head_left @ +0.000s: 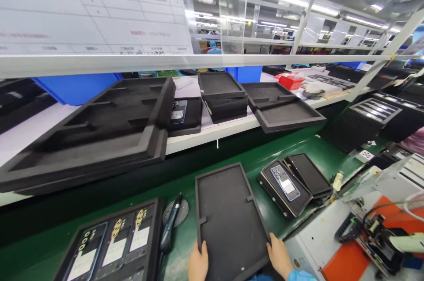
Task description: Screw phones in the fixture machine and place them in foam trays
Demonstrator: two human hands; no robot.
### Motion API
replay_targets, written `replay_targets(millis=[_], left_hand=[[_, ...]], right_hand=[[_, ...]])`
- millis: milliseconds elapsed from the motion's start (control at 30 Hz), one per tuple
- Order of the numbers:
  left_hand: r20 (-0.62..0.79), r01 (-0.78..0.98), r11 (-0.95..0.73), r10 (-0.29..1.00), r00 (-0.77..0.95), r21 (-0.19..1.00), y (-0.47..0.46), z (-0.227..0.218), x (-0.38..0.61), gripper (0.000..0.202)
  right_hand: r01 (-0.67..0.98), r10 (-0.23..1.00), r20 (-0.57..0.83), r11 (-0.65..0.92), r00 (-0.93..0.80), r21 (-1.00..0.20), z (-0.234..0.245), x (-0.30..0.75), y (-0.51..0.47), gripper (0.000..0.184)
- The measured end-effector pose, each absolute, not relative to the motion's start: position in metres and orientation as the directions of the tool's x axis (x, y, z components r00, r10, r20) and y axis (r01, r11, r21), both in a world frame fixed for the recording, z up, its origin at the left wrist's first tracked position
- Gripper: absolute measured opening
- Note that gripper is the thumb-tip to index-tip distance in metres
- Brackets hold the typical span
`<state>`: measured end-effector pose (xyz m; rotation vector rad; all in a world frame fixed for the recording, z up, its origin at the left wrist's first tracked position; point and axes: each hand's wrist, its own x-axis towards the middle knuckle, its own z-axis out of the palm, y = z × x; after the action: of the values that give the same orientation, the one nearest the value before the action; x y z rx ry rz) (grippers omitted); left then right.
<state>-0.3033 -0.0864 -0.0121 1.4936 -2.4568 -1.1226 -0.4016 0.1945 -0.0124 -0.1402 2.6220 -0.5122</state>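
An empty black foam tray lies lengthwise on the green conveyor belt in front of me. My left hand grips its near left edge, fingers curled over the rim. My right hand grips the near right edge the same way; a blue sleeve cuff shows at the wrist. To the left sits another black tray holding phone back covers with camera rings. To the right, a smaller black tray carries one phone part, with an empty tray beside it.
A black pen-like tool rests by a round mesh disc on the belt. Large empty foam trays and a stack sit on the white shelf behind. A fixture with cables stands at right. A red box lies far back.
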Motion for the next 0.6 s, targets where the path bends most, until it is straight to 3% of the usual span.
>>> replay_targets(millis=[300, 600], left_hand=[[-0.445, -0.879, 0.262, -0.783, -0.435, 0.398, -0.088, -0.006, -0.318, 0.038], [-0.416, -0.861, 0.287, -0.782, -0.464, 0.420, -0.089, -0.016, -0.309, 0.038]], right_hand=[[-0.088, -0.243, -0.465, 0.940, -0.851, -0.329, 0.011, -0.416, 0.191, 0.035], [-0.105, -0.284, -0.509, 0.930, -0.812, -0.353, 0.013, -0.421, 0.198, 0.033]])
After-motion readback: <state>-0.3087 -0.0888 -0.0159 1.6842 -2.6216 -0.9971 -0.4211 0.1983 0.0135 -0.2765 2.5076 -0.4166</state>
